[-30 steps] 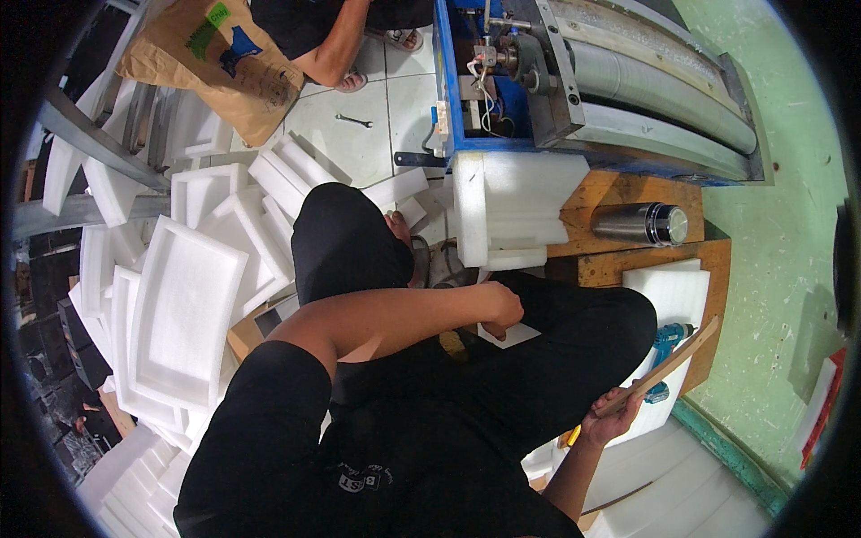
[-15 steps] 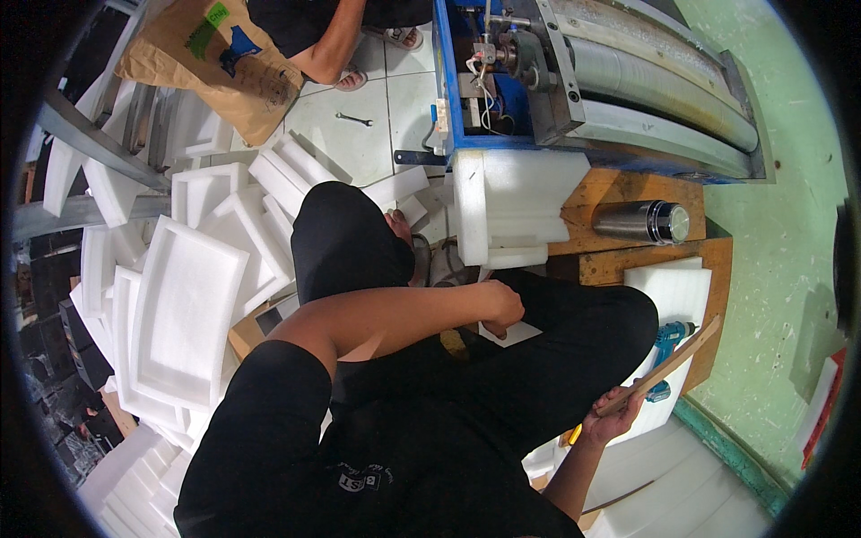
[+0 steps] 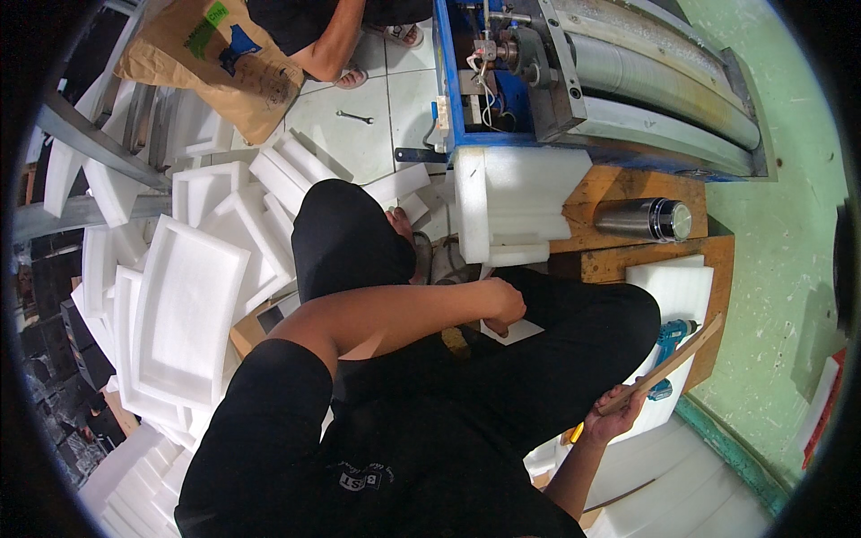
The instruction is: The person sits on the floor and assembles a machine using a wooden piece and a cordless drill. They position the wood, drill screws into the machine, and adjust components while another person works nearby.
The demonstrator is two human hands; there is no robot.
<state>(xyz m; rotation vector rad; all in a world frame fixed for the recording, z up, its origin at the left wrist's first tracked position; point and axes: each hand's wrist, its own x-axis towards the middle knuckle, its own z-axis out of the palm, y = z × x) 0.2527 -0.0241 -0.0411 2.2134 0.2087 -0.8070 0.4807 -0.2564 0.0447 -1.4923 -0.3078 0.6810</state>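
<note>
My left arm reaches across my lap, and my left hand [image 3: 504, 305] rests curled over my bent leg. Its fingers are closed, with their undersides hidden, so I cannot make out whether anything is in them. Just below that hand, a flat white piece [image 3: 524, 332] shows between the dark trouser legs. At the right, my right hand [image 3: 615, 412] is wrapped round one end of a thin wooden strip [image 3: 673, 360]. The strip slants up and away to the right, its far part passing over a teal cordless drill [image 3: 667, 337].
Many white foam trays [image 3: 188, 314] lie heaped at the left. A blue-framed roller machine [image 3: 664, 99] stands far right, with a steel thermos [image 3: 641, 220] on the wooden bench before it. A wrench [image 3: 355, 117] lies on the tiles near a paper sack [image 3: 215, 67] and another person's arm [image 3: 336, 45].
</note>
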